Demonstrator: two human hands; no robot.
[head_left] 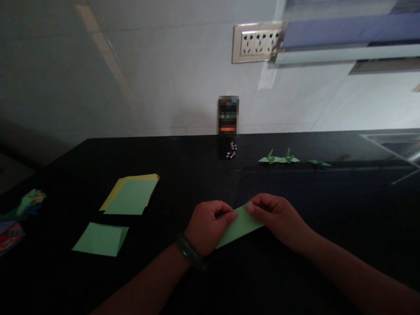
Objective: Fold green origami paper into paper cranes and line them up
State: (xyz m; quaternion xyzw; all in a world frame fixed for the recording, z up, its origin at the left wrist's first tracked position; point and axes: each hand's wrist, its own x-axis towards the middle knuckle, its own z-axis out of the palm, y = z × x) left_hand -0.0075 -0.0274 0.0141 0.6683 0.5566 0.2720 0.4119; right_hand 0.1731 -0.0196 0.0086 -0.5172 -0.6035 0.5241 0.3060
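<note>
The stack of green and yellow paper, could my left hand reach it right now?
Probably yes: only dark countertop shows between your left hand and the stack, though that hand would first need to release the green paper strip.

wall (157,87): pale tiles | socket panel (257,43): mounted on wall | countertop (187,170): black | light: dim

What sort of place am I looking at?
Probably a kitchen: a dark countertop runs against a pale tiled wall, with a socket panel above and what may be a sink rim at right.
</note>
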